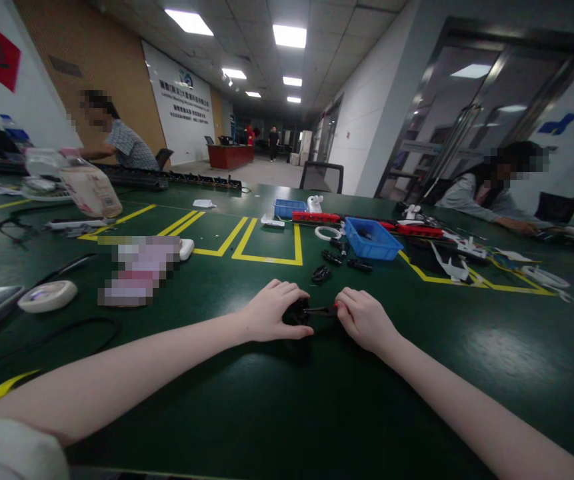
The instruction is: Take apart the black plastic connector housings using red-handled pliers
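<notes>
Head view: between the near and far edges of the table (267, 413), the left hand (277, 310) is half curled, its thumb and fingers around a black part (297, 312). The right hand (364, 321) is closed on a tool (323, 311), perhaps pliers, pointing at this part; whether they touch, I cannot tell. Toward the far edge lie black pieces (321, 274) and the larger blue bin (375, 243).

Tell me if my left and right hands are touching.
Apart: the head view shows a gap between the left hand and the right hand, with a dark tool visible in it.
</notes>
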A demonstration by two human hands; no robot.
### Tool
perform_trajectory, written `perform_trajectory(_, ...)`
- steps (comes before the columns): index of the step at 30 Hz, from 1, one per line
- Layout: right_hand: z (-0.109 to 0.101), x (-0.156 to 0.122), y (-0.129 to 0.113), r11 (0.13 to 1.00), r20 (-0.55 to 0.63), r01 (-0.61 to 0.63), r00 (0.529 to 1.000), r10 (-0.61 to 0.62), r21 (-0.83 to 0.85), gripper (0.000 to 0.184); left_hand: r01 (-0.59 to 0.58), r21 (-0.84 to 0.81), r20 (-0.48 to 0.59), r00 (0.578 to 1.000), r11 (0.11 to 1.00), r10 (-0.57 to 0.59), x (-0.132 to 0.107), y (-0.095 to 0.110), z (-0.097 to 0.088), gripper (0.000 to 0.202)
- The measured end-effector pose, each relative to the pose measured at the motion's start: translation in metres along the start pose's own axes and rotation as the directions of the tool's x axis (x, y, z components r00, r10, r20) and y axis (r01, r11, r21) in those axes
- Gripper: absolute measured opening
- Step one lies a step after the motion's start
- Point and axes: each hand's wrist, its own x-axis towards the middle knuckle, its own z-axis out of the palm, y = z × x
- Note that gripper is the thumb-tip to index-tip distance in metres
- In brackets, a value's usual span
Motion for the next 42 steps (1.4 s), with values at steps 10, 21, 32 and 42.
perform_trajectory(10,0.0,0.0,0.004,0.998,-0.051,0.026,0.998,-0.023,0.053,0.03,-0.03,-0.015,-0.089,0.996,0.999,0.028,-0.002,0.003,-0.002,0.075)
perform_trajectory(21,0.006,-0.001,0.011,0.993,-0.058,0.03,0.998,-0.024,0.112,0.036,-0.068,-0.01,-0.065,0.996,0.998,0.067,0.002,-0.003,0.0,0.057)
perform_trajectory(32,0.008,-0.002,0.011,0.996,-0.075,0.045,0.996,-0.039,0.076,0.032,-0.072,-0.025,-0.092,0.993,0.997,0.07,0.0,-0.003,0.001,0.063)
perform_trajectory(42,0.005,0.0,0.011,0.997,-0.083,0.048,0.996,-0.042,0.062,0.032,-0.04,-0.053,-0.11,0.993,0.998,0.034,-0.001,0.0,-0.002,0.077)
